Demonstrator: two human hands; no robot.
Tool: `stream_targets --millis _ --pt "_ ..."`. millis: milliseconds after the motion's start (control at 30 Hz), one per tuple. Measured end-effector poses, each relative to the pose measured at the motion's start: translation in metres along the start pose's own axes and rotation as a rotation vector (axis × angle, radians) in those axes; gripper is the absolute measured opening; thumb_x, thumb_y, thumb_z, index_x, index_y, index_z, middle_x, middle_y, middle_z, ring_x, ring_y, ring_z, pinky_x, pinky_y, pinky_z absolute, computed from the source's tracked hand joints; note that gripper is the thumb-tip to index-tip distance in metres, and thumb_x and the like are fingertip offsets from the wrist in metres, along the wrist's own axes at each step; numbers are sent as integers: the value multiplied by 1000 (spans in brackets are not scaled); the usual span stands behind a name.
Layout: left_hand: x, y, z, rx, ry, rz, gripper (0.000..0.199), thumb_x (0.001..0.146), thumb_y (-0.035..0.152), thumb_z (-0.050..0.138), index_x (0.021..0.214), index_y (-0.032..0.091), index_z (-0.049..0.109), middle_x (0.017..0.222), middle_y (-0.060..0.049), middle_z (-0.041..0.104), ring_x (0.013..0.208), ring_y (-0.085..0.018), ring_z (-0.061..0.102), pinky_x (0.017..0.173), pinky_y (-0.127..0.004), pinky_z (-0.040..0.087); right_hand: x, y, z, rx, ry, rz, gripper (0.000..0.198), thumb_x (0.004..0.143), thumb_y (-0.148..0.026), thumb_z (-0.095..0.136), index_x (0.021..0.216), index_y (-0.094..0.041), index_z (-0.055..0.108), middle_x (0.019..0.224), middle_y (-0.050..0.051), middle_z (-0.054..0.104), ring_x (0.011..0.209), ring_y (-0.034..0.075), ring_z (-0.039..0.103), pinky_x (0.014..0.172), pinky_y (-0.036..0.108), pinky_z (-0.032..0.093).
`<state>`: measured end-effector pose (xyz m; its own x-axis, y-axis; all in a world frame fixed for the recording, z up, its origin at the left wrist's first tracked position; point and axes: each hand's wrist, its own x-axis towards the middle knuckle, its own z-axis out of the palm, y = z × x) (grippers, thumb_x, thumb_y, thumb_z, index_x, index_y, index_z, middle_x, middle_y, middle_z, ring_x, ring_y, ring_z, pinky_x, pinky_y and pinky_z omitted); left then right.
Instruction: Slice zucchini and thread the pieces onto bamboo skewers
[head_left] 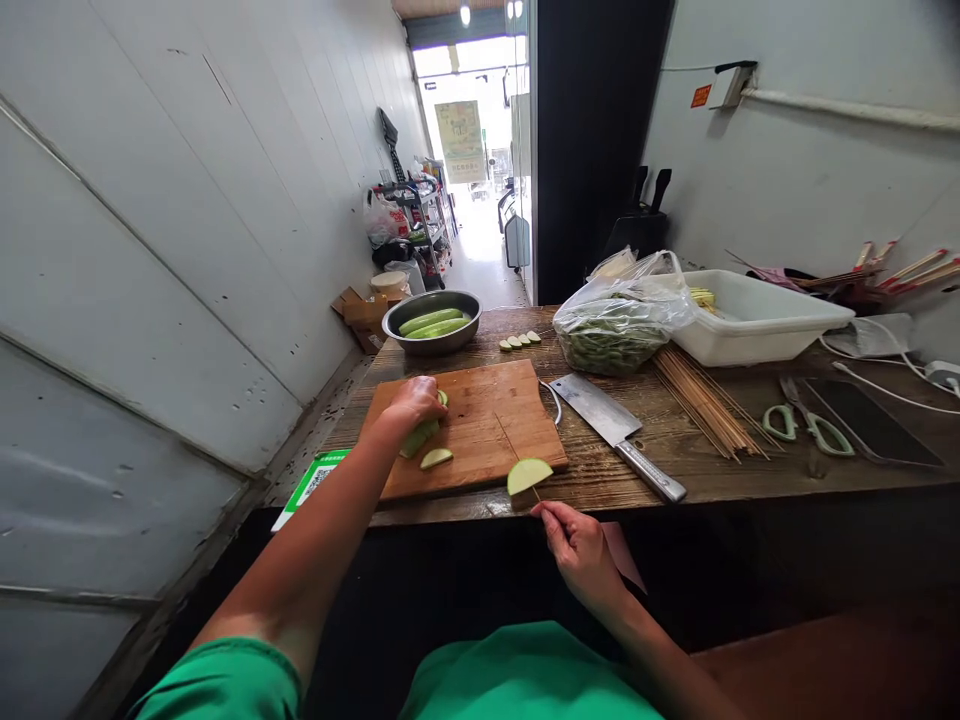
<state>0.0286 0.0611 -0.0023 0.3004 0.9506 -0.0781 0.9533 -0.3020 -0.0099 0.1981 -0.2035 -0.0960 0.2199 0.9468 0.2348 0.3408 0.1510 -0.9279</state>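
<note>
My right hand [576, 545] pinches the near end of a thin bamboo skewer [504, 430] in front of the table edge. A half-round zucchini slice [529, 476] is threaded on that skewer, a little beyond my fingers. On the left side of the wooden cutting board [480, 400], my left hand [416, 400] is closed at a pale green zucchini slice [442, 398]; its fingertips are partly hidden. More cut zucchini [420, 437] lies beneath that hand, and one loose slice [436, 458] rests flat nearby.
A cleaver [600, 410] lies right of the board, beside a bundle of skewers [705, 405] and green-handled scissors [810, 425]. Behind are a metal bowl [431, 340] of whole zucchini, a skewered row of slices [520, 341], a bag of green vegetables [619, 325] and a white tub [765, 320].
</note>
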Motion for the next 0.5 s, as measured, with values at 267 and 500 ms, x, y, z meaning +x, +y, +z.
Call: stream_targets --millis 267,500 --pt "-7 8 -7 -79 131 -1 44 51 37 69 87 11 65 94 -16 62 82 -29 59 61 -30 43 3 -2 -1 -18 -2 26 30 87 -31 39 90 -16 65 58 -1 52 48 12 44 46 21 35" --pt "-16 11 -17 -609 137 18 45 55 41 73 86 14 56 73 -7 62 69 -21 59 60 -30 44 3 -3 1 -9 8 24 30 87 -33 40 90 -15 65 57 0 53 48 12 45 45 21 35"
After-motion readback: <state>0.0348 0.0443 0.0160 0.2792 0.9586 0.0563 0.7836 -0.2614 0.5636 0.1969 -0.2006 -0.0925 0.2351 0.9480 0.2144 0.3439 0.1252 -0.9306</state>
